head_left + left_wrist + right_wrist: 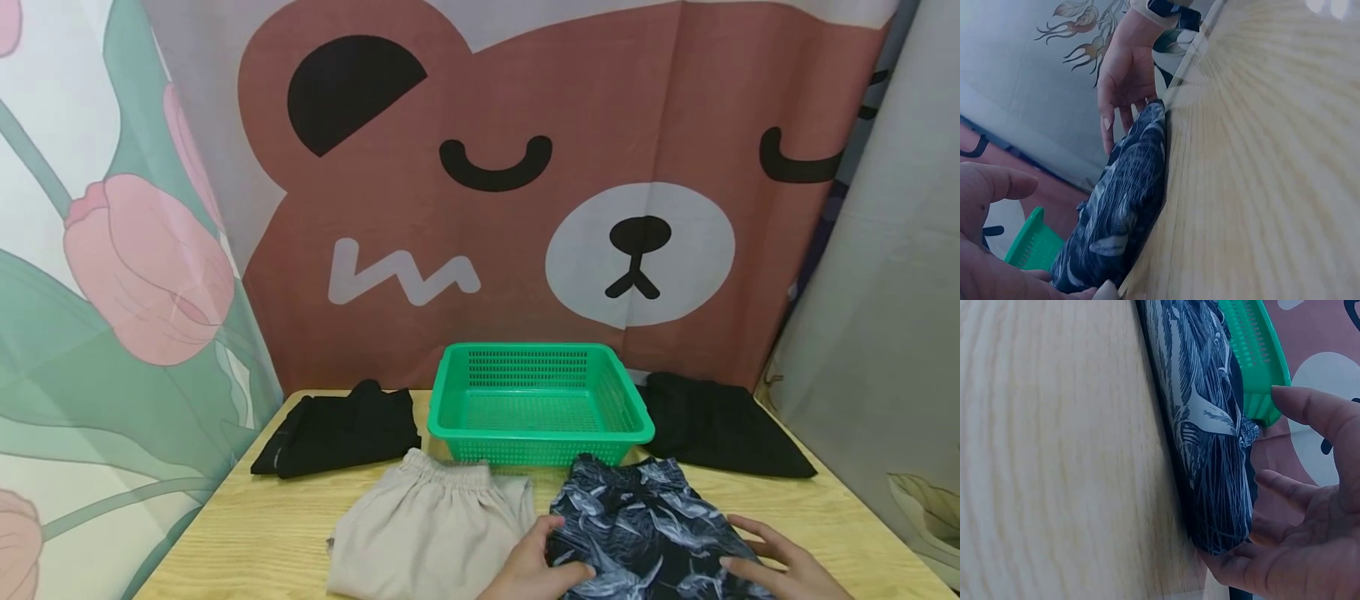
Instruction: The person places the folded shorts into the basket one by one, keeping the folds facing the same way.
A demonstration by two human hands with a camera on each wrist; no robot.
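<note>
Dark shorts with a grey-white feathery print [645, 525] lie folded on the wooden table, their gathered waist toward the green basket [540, 436]. At the left edge of the shorts is my left hand [534, 567], thumb and fingers spread apart. My right hand [787, 563] is at the opposite edge, its fingers loosely bent. In the right wrist view, the right hand [1310, 506] touches the end of the fold with its lower fingers, while its thumb stands clear of the cloth. The left wrist view has the left fingertips at the near end of the printed shorts [1122, 206].
Beige elastic-waist shorts [431, 529] lie folded just left of the printed pair. Folded black garments flank the basket, one at the left [341, 433] and another at the right [723, 425]. A bear-print curtain [510, 242] hangs behind the table [247, 533].
</note>
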